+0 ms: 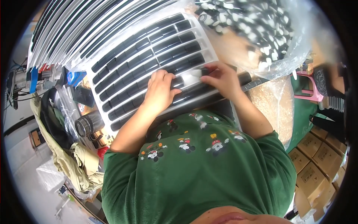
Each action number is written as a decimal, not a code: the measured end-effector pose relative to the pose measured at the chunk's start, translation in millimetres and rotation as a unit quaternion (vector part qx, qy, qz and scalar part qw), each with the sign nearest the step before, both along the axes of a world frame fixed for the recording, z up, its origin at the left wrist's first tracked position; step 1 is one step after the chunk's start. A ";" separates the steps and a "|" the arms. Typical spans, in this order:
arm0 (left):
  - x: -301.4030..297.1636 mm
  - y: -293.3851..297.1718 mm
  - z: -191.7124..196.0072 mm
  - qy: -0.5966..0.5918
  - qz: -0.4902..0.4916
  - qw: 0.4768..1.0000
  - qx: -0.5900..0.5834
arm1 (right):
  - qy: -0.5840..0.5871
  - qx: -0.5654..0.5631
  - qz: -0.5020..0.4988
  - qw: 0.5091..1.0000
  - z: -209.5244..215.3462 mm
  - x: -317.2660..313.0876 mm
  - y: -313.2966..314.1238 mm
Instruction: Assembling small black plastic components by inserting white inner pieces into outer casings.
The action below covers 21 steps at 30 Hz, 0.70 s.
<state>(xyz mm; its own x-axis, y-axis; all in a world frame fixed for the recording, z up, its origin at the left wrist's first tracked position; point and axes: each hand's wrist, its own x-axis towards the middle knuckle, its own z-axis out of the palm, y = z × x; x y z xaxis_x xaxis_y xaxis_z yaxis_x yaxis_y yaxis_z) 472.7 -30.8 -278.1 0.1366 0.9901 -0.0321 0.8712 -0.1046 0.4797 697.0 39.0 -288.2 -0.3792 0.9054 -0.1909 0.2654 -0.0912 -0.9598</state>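
A white tray [209, 52] lies in front of me, with black cylindrical pieces set along its rows. My left hand [159, 89] rests on one of the nearer rows, thumb and forefinger on either side of a black cylindrical piece [178, 82]. To its right, my right hand [222, 79] pinches a small piece with a dark end [204, 72]. A blurred white part [192, 77] shows beside those fingertips, just above the tray; I cannot make out whether it belongs to the pinched piece.
Many white trays [85, 26] are stacked at the far left. A clear plastic bag [302, 48] at the far right holds loose black and white pieces [250, 22]. A dark phone [84, 96] and a tape roll [85, 126] lie left. Cardboard boxes [313, 179] and a pink stool [313, 89] stand right.
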 end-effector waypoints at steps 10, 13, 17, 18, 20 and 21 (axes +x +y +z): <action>-0.5 -9.6 -8.9 -0.049 0.031 0.996 0.062 | -0.143 0.107 0.072 0.981 -1.3 -43.5 -8.8; -3.2 -11.7 -9.4 -0.039 0.017 0.994 0.098 | -0.016 -0.112 0.095 0.989 3.8 -44.0 -5.2; -5.7 -18.1 -5.9 -0.084 -0.052 0.984 0.146 | 0.017 -0.118 0.099 0.988 10.0 -37.0 -6.4; -4.6 -19.6 -4.1 -0.084 -0.051 0.984 0.146 | 0.012 -0.067 0.115 0.991 11.5 -35.4 -8.2; -1.7 -20.7 0.9 -0.194 -0.062 0.975 0.093 | 0.006 -0.016 0.131 0.991 11.8 -31.1 -10.2; -2.1 -18.9 3.9 -0.206 -0.095 0.971 0.082 | 0.064 -0.051 0.130 0.988 11.1 -27.9 -10.9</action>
<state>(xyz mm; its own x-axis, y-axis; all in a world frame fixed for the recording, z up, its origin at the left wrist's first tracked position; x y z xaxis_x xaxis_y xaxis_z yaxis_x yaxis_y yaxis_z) 470.5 -49.7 -274.2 0.2840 0.9332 0.2202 0.5670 -0.3486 0.7463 669.1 28.1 -277.1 -0.6236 0.7522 -0.2126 0.1706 -0.1345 -0.9761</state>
